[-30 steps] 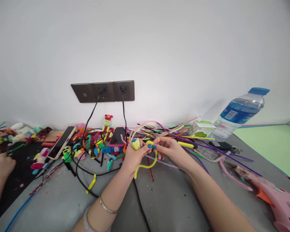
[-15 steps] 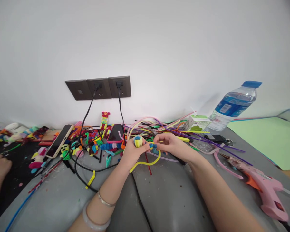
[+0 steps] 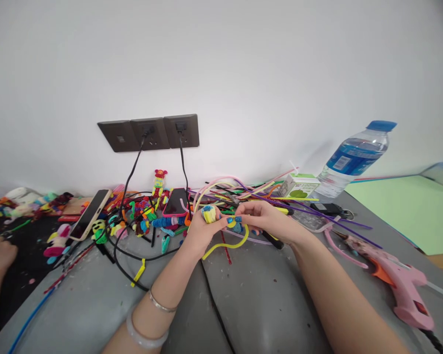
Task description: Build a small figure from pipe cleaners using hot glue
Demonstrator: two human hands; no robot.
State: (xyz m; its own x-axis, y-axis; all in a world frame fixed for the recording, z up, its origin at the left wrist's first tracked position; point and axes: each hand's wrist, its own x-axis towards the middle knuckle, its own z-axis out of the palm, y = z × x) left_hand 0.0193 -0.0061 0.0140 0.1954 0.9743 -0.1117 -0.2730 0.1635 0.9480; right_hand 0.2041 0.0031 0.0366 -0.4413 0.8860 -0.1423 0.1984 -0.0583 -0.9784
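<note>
My left hand [image 3: 205,230] is closed around a small yellow, white and blue pipe-cleaner piece [image 3: 208,214], whose rounded end pokes up above the fist. A yellow pipe cleaner [image 3: 231,245] hangs in a loose curve below the fingertips, its free end near my left wrist. My right hand [image 3: 260,219] pinches this pipe cleaner between thumb and fingertips, close beside the left thumb. The spot where the two hands meet is partly hidden by the fingers. Both hands hover above the grey table [image 3: 258,305].
Pipe cleaners [image 3: 236,189] lie heaped behind my hands. A pink glue gun [image 3: 402,285], tilted water bottle [image 3: 354,160] and drink carton [image 3: 300,186] are on the right. Left are two phones [image 3: 92,215], pipe-cleaner figures [image 3: 99,231], black cables [image 3: 212,300] and another person's hand [image 3: 0,253].
My right fingers have shifted slightly right and up, away from the left thumb. The yellow pipe cleaner's curve has moved a little right and opened wider. The view has shifted slightly.
</note>
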